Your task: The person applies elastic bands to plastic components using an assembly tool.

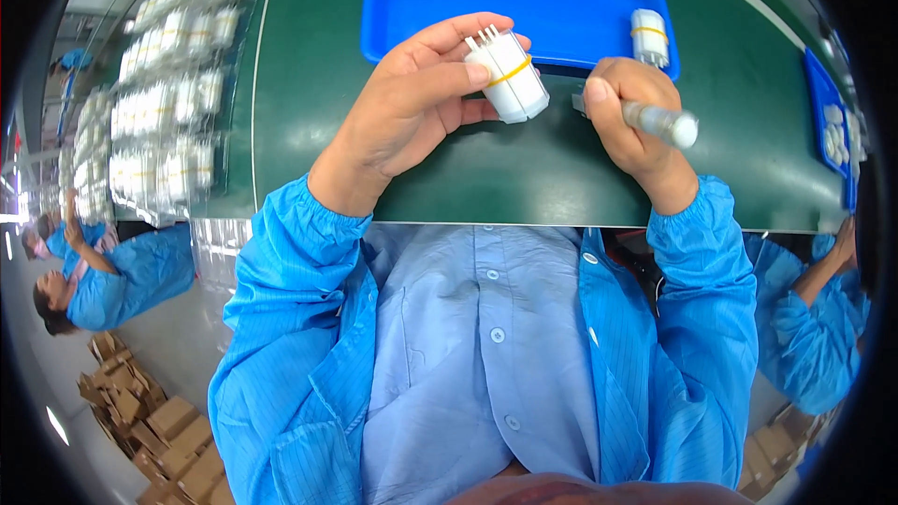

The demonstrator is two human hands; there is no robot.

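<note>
My left hand [404,98] holds a bundle of white plastic parts [510,84] between thumb and fingers. A yellow band wraps its middle, and thin white prongs stick up from its top. To the right, my right hand [629,122] is closed in a fist around a tool with a translucent stick-like handle [655,120]. The handle's rounded white end points right, while a small greyish part shows at the fist's left side. The tool's kind cannot be made out. Both hands are above the green table near the blue tray, and the tool is apart from the bundle.
A blue tray [486,5] lies ahead, with two similar banded bundles [649,37] at its right side. Rows of bagged white bundles [164,168] cover the table's left. Another blue tray [825,122] holds white pieces at far right. People in blue work on both sides; cardboard boxes [173,421] stand lower left.
</note>
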